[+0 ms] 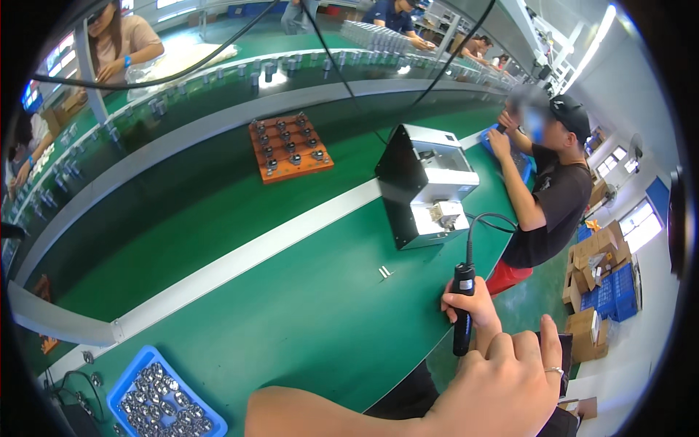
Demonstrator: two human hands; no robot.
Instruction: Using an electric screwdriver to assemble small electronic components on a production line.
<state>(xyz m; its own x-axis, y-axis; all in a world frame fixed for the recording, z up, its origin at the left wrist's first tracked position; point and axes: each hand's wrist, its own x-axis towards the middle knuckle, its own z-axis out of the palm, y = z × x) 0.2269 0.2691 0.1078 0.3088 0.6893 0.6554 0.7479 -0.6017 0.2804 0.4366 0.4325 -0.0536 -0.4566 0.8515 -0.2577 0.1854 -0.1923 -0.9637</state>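
View: head, single view.
Step in hand: judged to be handling of the driver [464, 278]; no contact between it and a metal part is seen.
Right hand [480, 306]: fingers wrapped round the driver, which stands near upright by the bench [320, 320] edge.
Left hand [506, 379]: in front of the right, fingers bent, one raised and ringed; palm hidden, so cannot tell whether it holds anything.
Next move: judged to call for a steady right grip and enough slack in the cord [470, 244].
Drivers: one held.
Machines: one, white and black [444, 178], beyond the right hand.
Pins: two, white [382, 273], on the bench, left of the right hand.
Fixture: one orange block [295, 175], well beyond both hands to the left, bearing twelve metal parts [293, 147], as counted.
Tray: one blue [188, 387], well left of the left hand; its parts [164, 408] overlap and cannot be counted.
Co-worker: one [561, 200], right of the machine, beyond the hands.
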